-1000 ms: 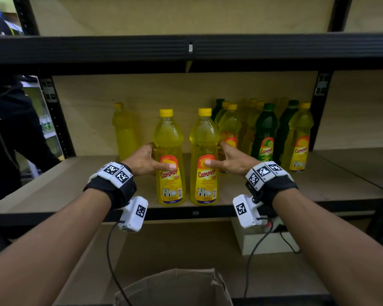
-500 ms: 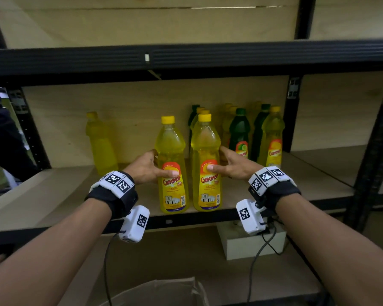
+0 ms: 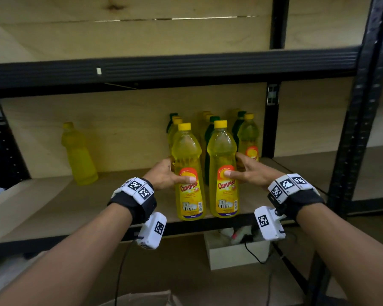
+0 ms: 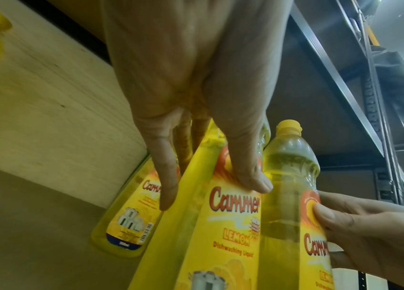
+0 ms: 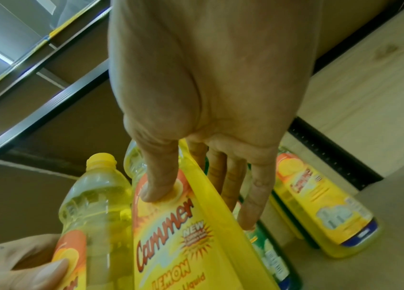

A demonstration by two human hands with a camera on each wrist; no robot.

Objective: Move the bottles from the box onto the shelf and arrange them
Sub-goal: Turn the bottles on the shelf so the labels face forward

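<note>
- Two yellow bottles stand upright, side by side, at the front edge of the wooden shelf [image 3: 53,208], a narrow gap between them.
- Left bottle [image 3: 188,173]: clear plastic, yellow liquid, yellow screw cap, yellow-and-orange label reading "Cammer", "Lemon", "Dishwashing Liquid"; barcode at the label's lower right.
- Right bottle [image 3: 223,171]: same make, same cap and label; liquid level sits below the neck.
- Left hand [image 3: 164,175] grips the left bottle at mid-body: thumb across the front of the label, fingers wrapped round the far side.
- Right hand [image 3: 250,173] grips the right bottle likewise: thumb pressed on the orange disc of the label, fingers curled behind.
- Behind the pair, a cluster of rear bottles [image 3: 248,138], yellow and dark green, stands in rows against the back panel, near the black upright post [image 3: 268,129].
- A lone unlabelled yellow bottle [image 3: 79,154] stands well apart to the left, close to the back panel.
- Shelving: black metal frame, pale plywood boards and back panel; a black crossbeam [image 3: 186,67] runs above.
- Below the shelf: a white box [image 3: 232,255] holding cables and small items, on a lower board.
- A cardboard box [image 3: 142,299] shows its edge at the bottom of the head view.
</note>
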